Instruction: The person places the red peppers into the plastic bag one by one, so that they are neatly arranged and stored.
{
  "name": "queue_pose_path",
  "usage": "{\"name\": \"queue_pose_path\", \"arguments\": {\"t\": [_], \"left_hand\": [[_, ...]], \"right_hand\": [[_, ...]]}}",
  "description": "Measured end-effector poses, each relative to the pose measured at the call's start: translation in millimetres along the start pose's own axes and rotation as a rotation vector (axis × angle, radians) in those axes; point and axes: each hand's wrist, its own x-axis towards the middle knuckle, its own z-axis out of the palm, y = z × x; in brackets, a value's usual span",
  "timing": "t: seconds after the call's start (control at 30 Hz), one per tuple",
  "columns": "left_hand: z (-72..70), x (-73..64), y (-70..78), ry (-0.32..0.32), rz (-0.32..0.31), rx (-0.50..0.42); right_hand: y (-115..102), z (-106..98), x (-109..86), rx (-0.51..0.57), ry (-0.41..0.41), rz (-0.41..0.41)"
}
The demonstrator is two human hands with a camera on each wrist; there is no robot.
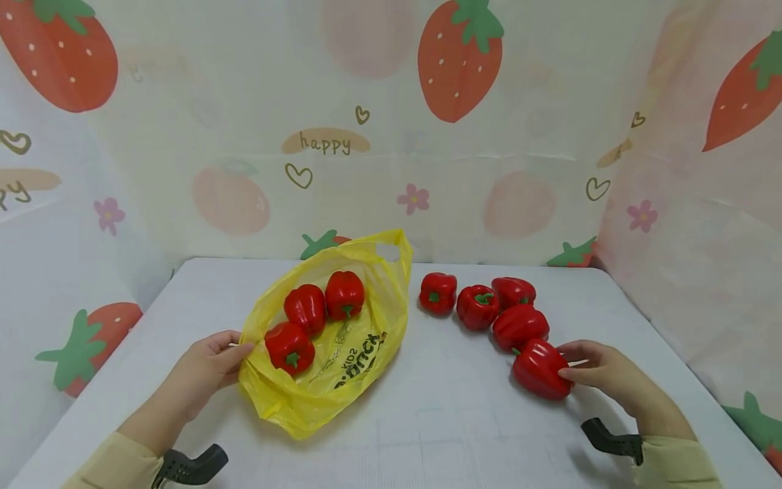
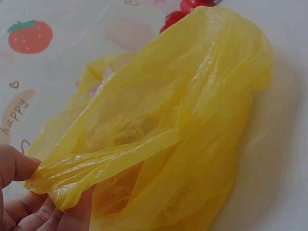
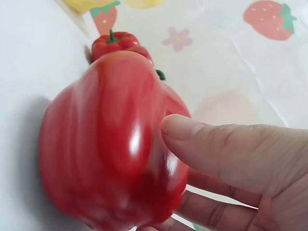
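My left hand [image 1: 204, 373] pinches the left rim of a yellow plastic bag [image 1: 373, 299] between thumb and fingers. The bag's mouth gapes, and three red bell peppers with green stems lie inside, the nearest pepper [image 1: 290, 348] close to the pinched rim. In the left wrist view, the gathered edge of the bag [image 2: 207, 72] runs out from the fingertips. At the right, my right hand [image 1: 611, 377] grips a red bell pepper [image 1: 542, 369] at its right end, thumb on one side and fingers round the other. The right wrist view has this pepper [image 3: 115, 144] close up.
Several more red bell peppers sit behind the gripped one, among them a pepper [image 1: 520, 327] right beside it and another pepper [image 1: 437, 293] near the bag. All rest on a white table [image 1: 427, 428]. A strawberry-print cloth [image 1: 452, 163] hangs round the back and sides.
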Motion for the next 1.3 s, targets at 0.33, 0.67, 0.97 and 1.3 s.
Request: {"name": "queue_pose_path", "arguments": {"t": [0.33,0.67,0.97,1.3], "left_hand": [[0.0,-1.8,1.7,0.003,0.007,-0.006],[-0.8,-2.8,2.2,-0.003,0.004,0.001],[-2.1,-3.0,2.8,-0.004,0.0,0.002],[-1.8,-3.6,2.6,-0.001,0.001,0.004]], "right_hand": [[-10,21,8.6,0.085,-0.071,-0.013],[-19,42,14.8,0.158,-0.108,0.001],[-19,47,17.7,0.16,-0.192,-0.041],[-17,50,19.3,0.095,-0.182,-0.069]]}}
